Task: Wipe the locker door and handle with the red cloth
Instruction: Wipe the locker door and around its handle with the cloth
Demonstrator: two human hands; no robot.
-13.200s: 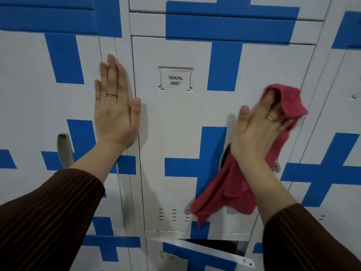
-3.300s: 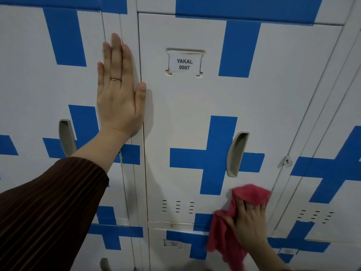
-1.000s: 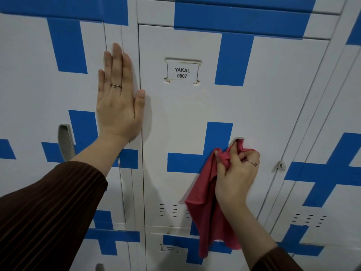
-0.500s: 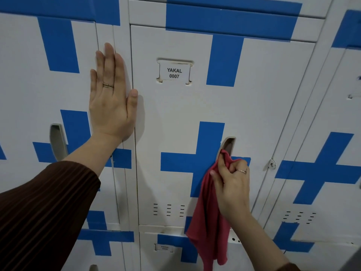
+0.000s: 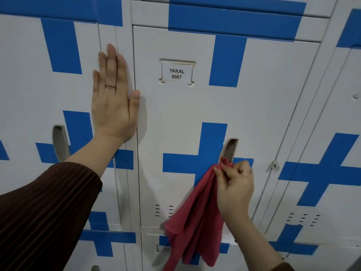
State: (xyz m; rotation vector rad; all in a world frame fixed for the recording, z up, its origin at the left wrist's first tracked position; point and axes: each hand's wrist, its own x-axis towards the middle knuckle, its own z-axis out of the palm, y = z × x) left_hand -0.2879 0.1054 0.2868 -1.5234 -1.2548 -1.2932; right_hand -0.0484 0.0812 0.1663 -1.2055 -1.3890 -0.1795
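Two jobs overlap: my right hand [image 5: 235,189] pinches the red cloth [image 5: 197,218] into the recessed handle [image 5: 230,148], left hand [image 5: 113,96] flat open; door progress unclear.

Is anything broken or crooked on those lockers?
Mostly tidy. The name tag holder on the locker door looks chipped at its lower corners. The blue tape on the lower-right locker is ragged and uneven near the vents. Nothing is spilled.

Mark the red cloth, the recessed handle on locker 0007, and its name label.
red cloth [image 5: 197,218], head view, on the hanging folds below the right hand.
recessed handle [image 5: 230,148], head view, on its exposed upper hollow.
name label [image 5: 176,73], head view, on the printed card.
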